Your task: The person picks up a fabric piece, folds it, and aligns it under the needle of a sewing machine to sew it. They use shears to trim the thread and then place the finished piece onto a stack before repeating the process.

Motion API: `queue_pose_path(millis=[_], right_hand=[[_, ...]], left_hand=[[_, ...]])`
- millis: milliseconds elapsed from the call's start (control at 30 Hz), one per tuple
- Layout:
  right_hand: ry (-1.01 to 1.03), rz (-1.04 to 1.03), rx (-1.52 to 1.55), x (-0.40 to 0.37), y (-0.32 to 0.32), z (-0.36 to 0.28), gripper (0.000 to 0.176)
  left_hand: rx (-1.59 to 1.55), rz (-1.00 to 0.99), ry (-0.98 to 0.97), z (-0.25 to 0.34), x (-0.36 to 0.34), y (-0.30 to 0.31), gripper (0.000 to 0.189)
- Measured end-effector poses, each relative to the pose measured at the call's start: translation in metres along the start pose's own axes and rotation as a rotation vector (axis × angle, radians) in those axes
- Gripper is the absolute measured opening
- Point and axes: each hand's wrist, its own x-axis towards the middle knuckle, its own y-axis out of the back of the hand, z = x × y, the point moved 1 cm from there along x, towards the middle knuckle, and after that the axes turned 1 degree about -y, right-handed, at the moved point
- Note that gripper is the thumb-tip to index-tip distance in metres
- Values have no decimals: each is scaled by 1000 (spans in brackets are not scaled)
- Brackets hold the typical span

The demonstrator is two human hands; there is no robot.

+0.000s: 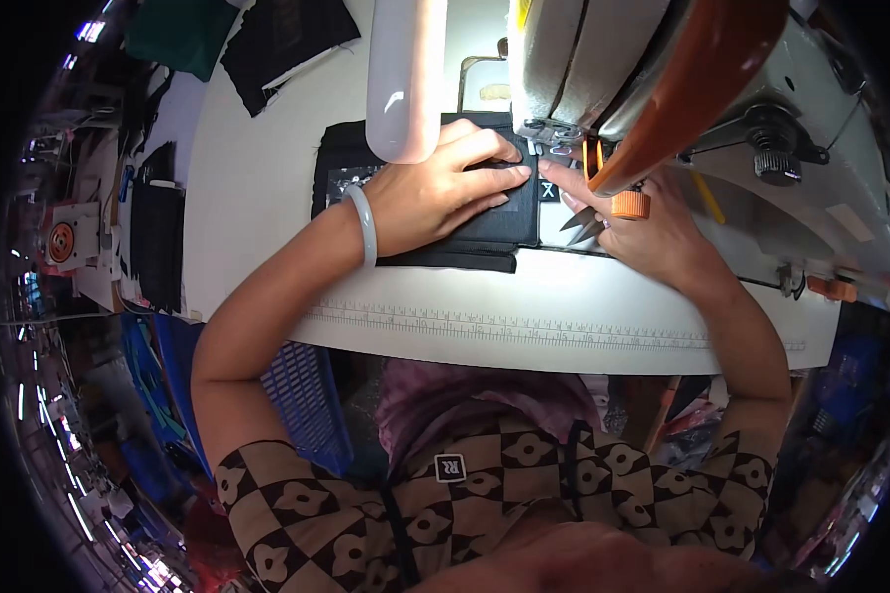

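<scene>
A black fabric piece [445,252] lies on the white sewing table, beside the sewing machine's needle area. My left hand [445,188], with a pale bangle at the wrist, rests on it palm down, fingers stretched toward its right edge. A small black label [549,190] with a white mark sits at that edge. My right hand [648,222] is right of the label, its index fingertip close to the label's top. Thread snips [581,225] stick out from under its curled fingers, blades pointing left. The machine head hides part of this hand.
The sewing machine [603,69], with an orange guard [702,99], stands over the right side. A white lamp [402,79] hangs above the cloth. A printed ruler [494,326] runs along the table's front. Black cloth [282,44] lies at the back left. Below is a blue basket [307,400].
</scene>
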Motion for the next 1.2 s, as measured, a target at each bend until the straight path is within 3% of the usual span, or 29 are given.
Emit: queue_pose_path(millis=[267,700,800,1200], right_hand=[[216,138,192,-3,26,-26,35],[192,81,272,-2,19,-18,36],[136,109,100,-1,21,-19,40],[143,112,4,-2,16,-15,37]], left_hand=[[46,106,53,33,-5,6,34],[4,55,-25,38,-17,-9,36],[9,44,-14,40,-16,-9,36],[104,-52,-65,47,-8,-3,35]])
